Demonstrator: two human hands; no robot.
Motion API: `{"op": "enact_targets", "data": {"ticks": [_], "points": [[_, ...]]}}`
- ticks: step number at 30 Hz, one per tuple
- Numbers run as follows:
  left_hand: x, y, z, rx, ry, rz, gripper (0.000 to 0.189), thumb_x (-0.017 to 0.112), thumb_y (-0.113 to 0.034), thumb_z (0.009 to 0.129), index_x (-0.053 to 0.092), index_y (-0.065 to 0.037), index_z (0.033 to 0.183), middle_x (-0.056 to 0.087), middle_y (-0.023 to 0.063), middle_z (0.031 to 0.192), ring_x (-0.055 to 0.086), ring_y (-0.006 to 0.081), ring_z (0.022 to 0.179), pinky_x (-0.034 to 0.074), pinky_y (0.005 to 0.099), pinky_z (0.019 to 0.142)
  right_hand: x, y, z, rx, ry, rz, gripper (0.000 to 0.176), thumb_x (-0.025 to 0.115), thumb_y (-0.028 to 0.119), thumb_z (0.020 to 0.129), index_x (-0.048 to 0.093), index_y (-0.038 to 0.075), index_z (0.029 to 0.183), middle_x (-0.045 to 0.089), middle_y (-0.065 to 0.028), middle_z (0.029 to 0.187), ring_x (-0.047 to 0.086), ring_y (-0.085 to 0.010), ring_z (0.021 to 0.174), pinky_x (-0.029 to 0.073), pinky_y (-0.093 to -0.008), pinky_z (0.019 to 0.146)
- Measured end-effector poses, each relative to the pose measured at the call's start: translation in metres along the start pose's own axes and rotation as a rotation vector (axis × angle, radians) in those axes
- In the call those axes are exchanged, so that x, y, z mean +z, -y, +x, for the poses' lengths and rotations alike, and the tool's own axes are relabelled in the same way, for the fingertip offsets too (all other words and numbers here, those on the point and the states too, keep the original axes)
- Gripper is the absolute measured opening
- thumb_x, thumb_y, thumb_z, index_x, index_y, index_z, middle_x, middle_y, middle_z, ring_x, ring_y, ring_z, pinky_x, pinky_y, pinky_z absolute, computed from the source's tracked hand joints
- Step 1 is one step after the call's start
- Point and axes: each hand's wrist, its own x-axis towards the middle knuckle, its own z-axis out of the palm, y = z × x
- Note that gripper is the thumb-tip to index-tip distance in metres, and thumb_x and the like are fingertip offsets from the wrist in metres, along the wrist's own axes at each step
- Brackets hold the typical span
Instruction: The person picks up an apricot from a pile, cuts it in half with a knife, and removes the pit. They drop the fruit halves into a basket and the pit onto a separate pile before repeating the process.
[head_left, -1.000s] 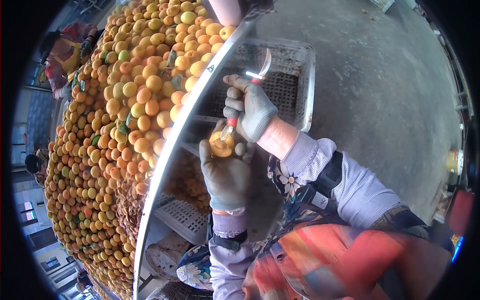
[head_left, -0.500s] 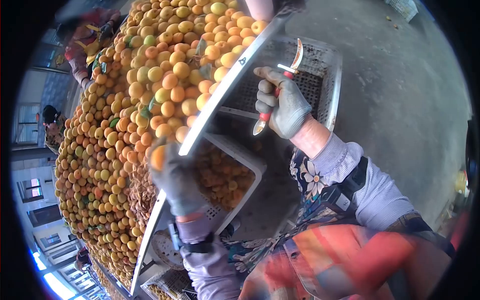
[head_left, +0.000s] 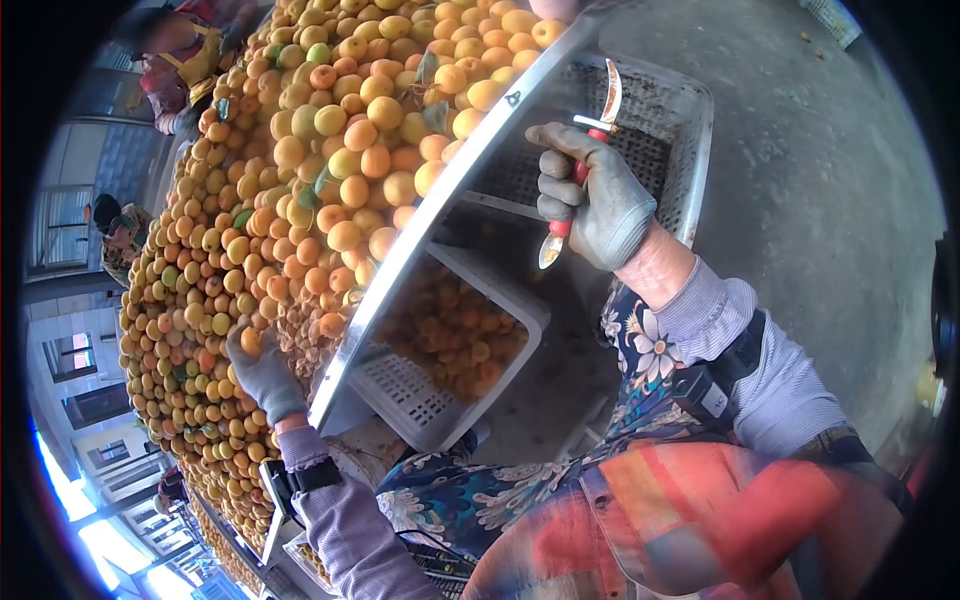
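A wide heap of apricots [head_left: 340, 180] covers the metal-rimmed table on my left. My left hand [head_left: 268, 378], in a grey glove, reaches over the table's edge with its fingers closed round an apricot [head_left: 250, 342]. Beside it lies a patch of small brownish pieces [head_left: 298, 328], too small to name surely. My right hand [head_left: 606, 203], also gloved, grips the red handle of a double-ended pitting knife [head_left: 581, 172]. The curved blade points up and the small spoon-shaped end points down. This hand is raised above the crates, apart from the fruit.
The table's metal rim [head_left: 430, 212] runs diagonally between me and the heap. Below it stand a white crate [head_left: 535, 325] of orange fruit pieces and a second crate [head_left: 700, 130] with a dark, dirty inside. Across the heap are a person in a yellow apron [head_left: 200, 62] and another person [head_left: 122, 235].
My left hand has moved left and away from me, from the table's rim to over the heap, with an apricot in its fingers. My right hand keeps its grip on the pitting knife.
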Motion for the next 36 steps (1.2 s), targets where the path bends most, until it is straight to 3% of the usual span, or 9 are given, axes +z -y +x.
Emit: {"op": "enact_targets", "data": {"ticks": [2, 5, 7, 12, 19, 23, 25, 29, 36], "points": [[-0.005, -0.001, 0.001, -0.058, -0.002, 0.016, 0.025, 0.056, 0.006, 0.086, 0.055, -0.004, 0.109, 0.056, 0.0026, 0.096, 0.053, 0.0095, 0.082, 0.047, 0.0223, 0.072, -0.001, 0.000, 0.000, 0.004, -0.008, -0.007, 0.020, 0.052, 0.022, 0.095, 0.055, 0.004, 0.102, 0.035, 0.0070, 0.064, 0.025, -0.0036, 0.047, 0.023, -0.0201, 0.046], [-0.014, 0.007, 0.004, 0.063, 0.062, 0.044, 0.021, 0.057, 0.005, 0.086, 0.057, -0.003, 0.106, 0.057, 0.0029, 0.096, 0.053, 0.0107, 0.084, 0.047, 0.0238, 0.076, -0.001, -0.001, -0.001, 0.024, 0.019, 0.009, 0.021, 0.051, 0.022, 0.096, 0.055, 0.003, 0.104, 0.034, 0.0072, 0.065, 0.024, -0.0035, 0.047, 0.023, -0.0200, 0.046], [-0.015, 0.007, 0.002, 0.148, -0.078, -0.061, 0.019, 0.057, 0.005, 0.087, 0.057, -0.001, 0.105, 0.057, 0.0033, 0.097, 0.054, 0.0104, 0.086, 0.047, 0.0232, 0.076, 0.001, 0.000, -0.003, 0.028, -0.007, 0.006, 0.021, 0.050, 0.022, 0.097, 0.055, 0.003, 0.105, 0.033, 0.0074, 0.064, 0.024, -0.0033, 0.048, 0.023, -0.0199, 0.046], [-0.024, -0.002, -0.012, 0.116, -0.122, -0.147, 0.016, 0.057, -0.001, 0.091, 0.057, -0.003, 0.107, 0.059, 0.0026, 0.094, 0.056, 0.0113, 0.080, 0.050, 0.0246, 0.071, 0.000, 0.000, -0.005, 0.049, 0.010, 0.000, 0.022, 0.050, 0.022, 0.098, 0.055, 0.002, 0.106, 0.030, 0.0074, 0.063, 0.024, -0.0029, 0.048, 0.023, -0.0195, 0.046], [-0.018, 0.027, 0.025, 0.156, -0.299, 0.034, 0.018, 0.060, -0.008, 0.092, 0.057, -0.003, 0.109, 0.059, 0.0023, 0.098, 0.056, 0.0115, 0.084, 0.050, 0.0241, 0.073, 0.002, -0.002, -0.007, 0.076, 0.044, -0.030, 0.023, 0.049, 0.023, 0.098, 0.055, 0.001, 0.106, 0.030, 0.0075, 0.063, 0.024, -0.0028, 0.048, 0.024, -0.0193, 0.045], [-0.020, 0.027, 0.035, 0.221, -0.262, 0.153, 0.021, 0.061, -0.010, 0.091, 0.056, -0.002, 0.110, 0.059, 0.0024, 0.098, 0.056, 0.0111, 0.086, 0.050, 0.0245, 0.076, 0.002, -0.001, -0.009, 0.104, 0.028, -0.032, 0.024, 0.050, 0.023, 0.098, 0.055, 0.001, 0.107, 0.029, 0.0075, 0.064, 0.024, -0.0027, 0.047, 0.024, -0.0194, 0.045], [-0.025, 0.023, 0.040, 0.079, -0.064, -0.063, 0.023, 0.061, -0.012, 0.092, 0.056, -0.002, 0.112, 0.060, 0.0029, 0.096, 0.056, 0.0108, 0.086, 0.050, 0.0246, 0.075, 0.004, -0.001, -0.011, 0.115, 0.022, -0.044, 0.024, 0.050, 0.023, 0.098, 0.055, 0.001, 0.107, 0.029, 0.0075, 0.064, 0.024, -0.0027, 0.047, 0.024, -0.0194, 0.045], [-0.024, 0.002, 0.039, -0.167, -0.277, -0.264, 0.021, 0.061, -0.013, 0.093, 0.057, -0.005, 0.112, 0.063, 0.0058, 0.097, 0.058, 0.0138, 0.072, 0.050, 0.0256, 0.064, 0.002, -0.002, -0.010, 0.129, 0.068, -0.044, 0.024, 0.049, 0.023, 0.098, 0.055, 0.001, 0.107, 0.030, 0.0075, 0.064, 0.023, -0.0028, 0.047, 0.024, -0.0194, 0.045], [-0.030, 0.020, 0.045, -0.160, -0.288, -0.139, 0.029, 0.063, -0.021, 0.092, 0.055, -0.007, 0.116, 0.065, 0.0059, 0.085, 0.057, 0.0122, 0.068, 0.046, 0.0249, 0.056, 0.002, -0.002, -0.011, 0.131, 0.046, -0.056, 0.024, 0.048, 0.023, 0.098, 0.054, 0.001, 0.108, 0.030, 0.0076, 0.064, 0.023, -0.0029, 0.047, 0.024, -0.0193, 0.045]]}}
